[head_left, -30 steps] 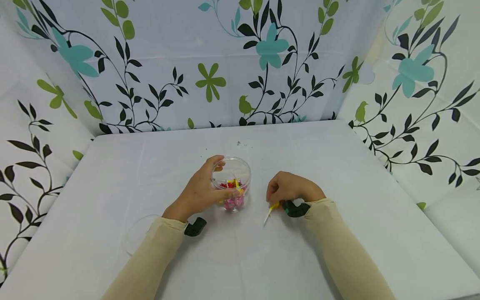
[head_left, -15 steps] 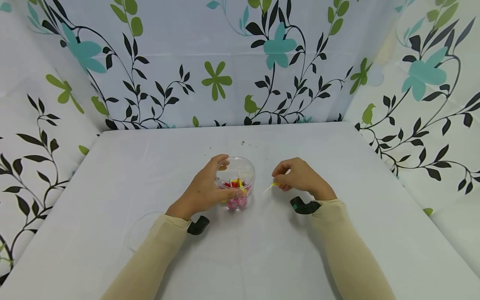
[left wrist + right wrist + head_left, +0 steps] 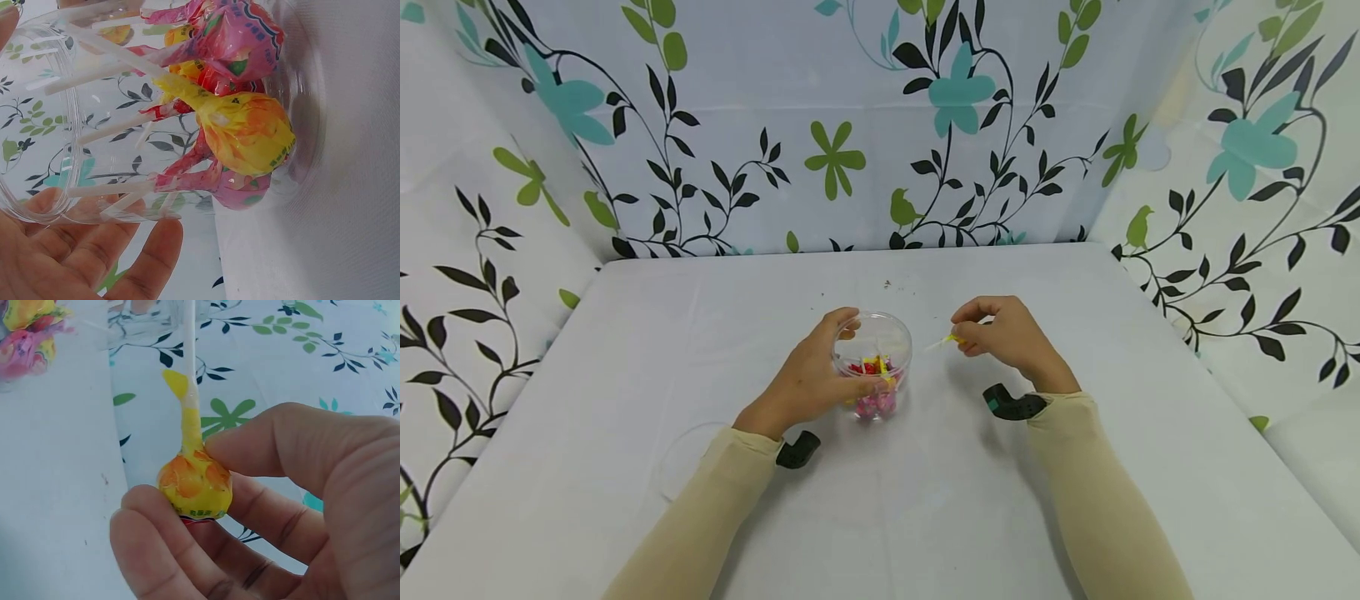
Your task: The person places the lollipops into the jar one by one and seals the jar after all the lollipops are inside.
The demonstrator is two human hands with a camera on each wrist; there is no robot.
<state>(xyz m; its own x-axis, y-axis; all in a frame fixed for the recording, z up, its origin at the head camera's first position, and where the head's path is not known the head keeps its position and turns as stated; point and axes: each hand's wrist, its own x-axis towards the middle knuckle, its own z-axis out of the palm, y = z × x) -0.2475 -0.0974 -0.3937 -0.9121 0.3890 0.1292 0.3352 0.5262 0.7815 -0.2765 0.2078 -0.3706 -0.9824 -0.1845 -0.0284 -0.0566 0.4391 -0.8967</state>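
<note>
A clear plastic jar (image 3: pixel 874 337) stands on the table, with my left hand (image 3: pixel 808 375) gripping its side. Inside it are several wrapped lollipops, among them a yellow lollipop (image 3: pixel 247 134) and a pink lollipop (image 3: pixel 240 44), heads down at the bottom and white sticks toward the open mouth. To the right of the jar, my right hand (image 3: pixel 1011 333) is raised above the table. It pinches a yellow-wrapped lollipop (image 3: pixel 197 487) by its candy head, between thumb and fingers. In the head view that lollipop's white stick points left toward the jar.
A clear round lid (image 3: pixel 681 454) lies on the white table (image 3: pixel 925 500) beside the left forearm. Small dark specks (image 3: pixel 887 285) dot the table behind the jar. A cloth with leaf and flower print (image 3: pixel 737 125) hangs at the back and sides.
My right hand has lifted the yellow lollipop from near the table, moving away from me, and its stick has swung to point left. The left hand keeps its grip on the jar.
</note>
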